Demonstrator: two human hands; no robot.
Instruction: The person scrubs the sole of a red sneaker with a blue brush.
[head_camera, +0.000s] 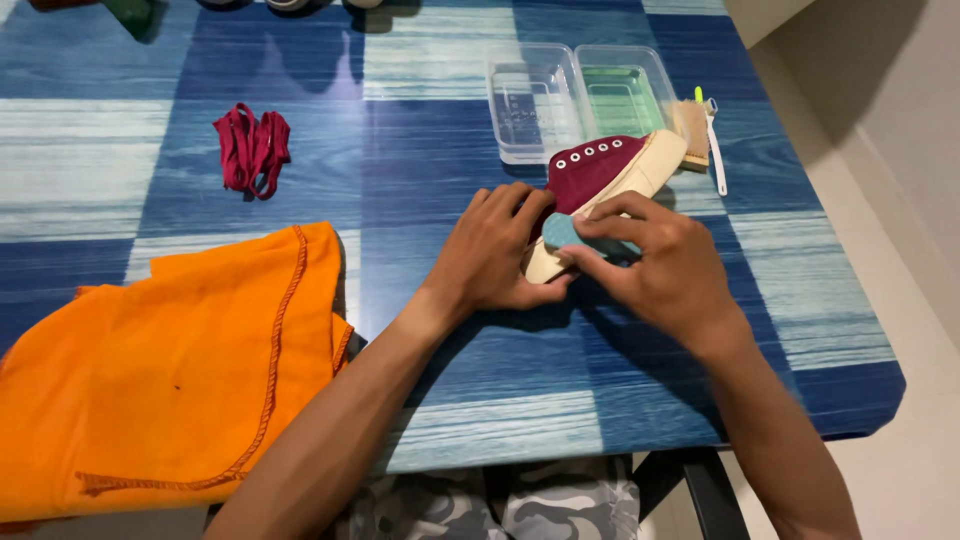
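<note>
Orange cloth (160, 370) lies left of the left hand (490, 255), which steadies a maroon shoe (600, 175) on the table (420, 150). Right hand (665, 265) pinches a blue sponge (562, 232) against its sole. Beyond: two clear tubs (575, 95), brush (693, 130).

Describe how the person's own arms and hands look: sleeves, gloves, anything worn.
Both arms are bare up to the frame edge, with no sleeves showing. The left hand and the right hand wear no gloves, and no rings, watch or bands are visible. Grey camouflage-patterned clothing covers the lap.
</note>
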